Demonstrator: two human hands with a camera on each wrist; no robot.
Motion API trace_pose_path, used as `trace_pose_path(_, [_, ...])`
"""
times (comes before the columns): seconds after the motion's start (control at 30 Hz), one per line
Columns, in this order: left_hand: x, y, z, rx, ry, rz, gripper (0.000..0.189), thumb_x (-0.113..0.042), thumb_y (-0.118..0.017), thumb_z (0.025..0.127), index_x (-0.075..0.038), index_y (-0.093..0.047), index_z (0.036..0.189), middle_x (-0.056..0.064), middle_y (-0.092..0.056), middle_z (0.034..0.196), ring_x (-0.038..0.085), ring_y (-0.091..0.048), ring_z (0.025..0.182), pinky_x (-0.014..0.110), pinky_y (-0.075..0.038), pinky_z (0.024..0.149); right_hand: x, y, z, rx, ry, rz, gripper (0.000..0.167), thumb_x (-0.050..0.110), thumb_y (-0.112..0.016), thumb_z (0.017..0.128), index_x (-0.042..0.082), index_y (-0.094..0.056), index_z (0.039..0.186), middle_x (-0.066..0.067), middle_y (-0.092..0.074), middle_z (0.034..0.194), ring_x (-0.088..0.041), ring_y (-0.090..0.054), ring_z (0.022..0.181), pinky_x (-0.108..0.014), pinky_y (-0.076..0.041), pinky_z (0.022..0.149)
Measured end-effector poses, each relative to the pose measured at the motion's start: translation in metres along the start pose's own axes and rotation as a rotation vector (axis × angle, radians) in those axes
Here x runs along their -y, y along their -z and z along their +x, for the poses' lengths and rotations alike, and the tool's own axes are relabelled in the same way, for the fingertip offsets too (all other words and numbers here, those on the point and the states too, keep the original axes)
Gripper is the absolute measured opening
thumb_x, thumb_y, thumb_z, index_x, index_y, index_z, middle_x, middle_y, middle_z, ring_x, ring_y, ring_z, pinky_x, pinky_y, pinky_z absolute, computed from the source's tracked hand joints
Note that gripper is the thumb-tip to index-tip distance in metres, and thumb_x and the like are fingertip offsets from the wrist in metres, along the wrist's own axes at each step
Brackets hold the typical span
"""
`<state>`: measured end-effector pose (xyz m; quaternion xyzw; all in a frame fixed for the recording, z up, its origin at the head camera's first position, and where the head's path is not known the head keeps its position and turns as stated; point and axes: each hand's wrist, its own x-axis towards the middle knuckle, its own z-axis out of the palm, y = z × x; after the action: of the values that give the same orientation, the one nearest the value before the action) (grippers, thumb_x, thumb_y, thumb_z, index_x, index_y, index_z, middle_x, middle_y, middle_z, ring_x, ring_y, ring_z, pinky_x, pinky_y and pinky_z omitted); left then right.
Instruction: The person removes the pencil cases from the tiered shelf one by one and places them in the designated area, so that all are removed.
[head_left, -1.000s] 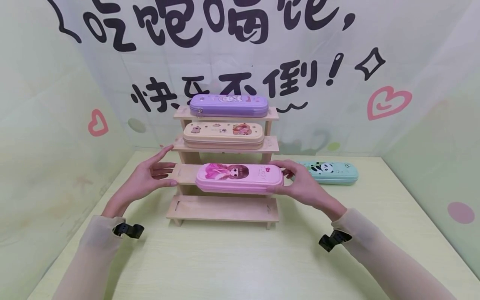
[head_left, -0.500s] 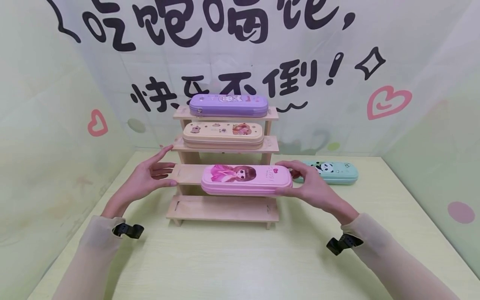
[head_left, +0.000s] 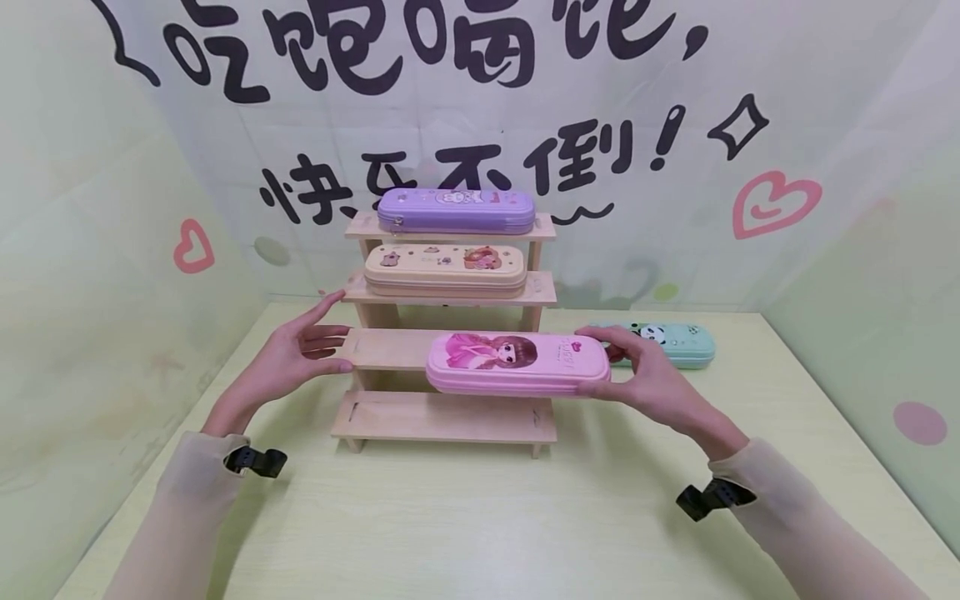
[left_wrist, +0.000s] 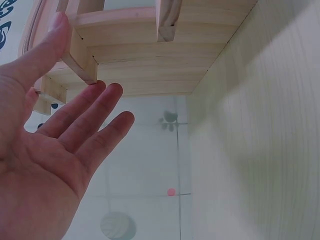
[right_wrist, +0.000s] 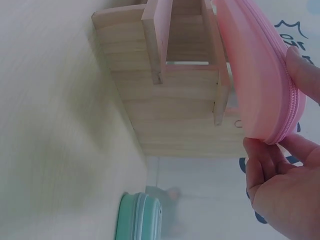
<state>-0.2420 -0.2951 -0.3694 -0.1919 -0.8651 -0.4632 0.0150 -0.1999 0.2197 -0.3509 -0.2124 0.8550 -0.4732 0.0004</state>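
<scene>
My right hand [head_left: 651, 379] grips the right end of a pink pencil case [head_left: 487, 375] with a doll picture on its lid, thumb in front and fingers behind. The case overlaps the third tier of a wooden stepped rack [head_left: 450, 417] and sticks out past its right side. In the right wrist view the zip runs along the pink case [right_wrist: 265, 75]. At the rack's left end my left hand [head_left: 288, 358] has its fingers spread, fingertips right at the shelf edges. The left wrist view shows that hand [left_wrist: 60, 145] with mostly straight fingers against the rack's side [left_wrist: 150, 55].
A purple pencil case [head_left: 457, 212] lies on the top tier and a cream one [head_left: 446, 271] on the tier below it. Behind my right hand, a mint-green panda pencil case [head_left: 678, 346] rests on the table [head_left: 465, 525]. A printed cloth backdrop [head_left: 480, 108] stands behind.
My right hand has moved to the right and slightly toward me, drawing the pink pencil case along the third tier past its right end. The left hand has stayed at the rack.
</scene>
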Motion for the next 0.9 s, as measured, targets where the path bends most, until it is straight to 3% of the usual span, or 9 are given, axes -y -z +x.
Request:
trace_pose_path(0.37, [0.000, 0.000, 0.000, 0.003, 0.003, 0.000, 0.106, -0.012, -0.089, 0.087, -0.038, -0.026, 0.168, 0.027, -0.061, 0.142, 0.040, -0.062, 0.129, 0.053, -0.052, 0.105, -0.006, 0.020, -0.020, -0.033, 0.047, -0.036, 0.067, 0.017, -0.092, 0.085, 0.018, -0.064, 0.146, -0.002, -0.065, 0.121, -0.023, -0.056, 0.102, -0.026, -0.050, 0.078])
trace_pose_path(0.9, [0.001, 0.001, 0.000, 0.003, 0.014, -0.001, 0.105, -0.013, -0.089, 0.088, -0.040, -0.026, 0.168, 0.026, -0.061, 0.142, 0.040, -0.063, 0.128, 0.051, -0.053, 0.105, -0.020, 0.050, -0.050, -0.052, 0.108, -0.027, 0.070, 0.000, -0.086, 0.086, 0.011, -0.059, 0.150, -0.004, -0.062, 0.128, -0.018, -0.054, 0.105, -0.021, -0.051, 0.079])
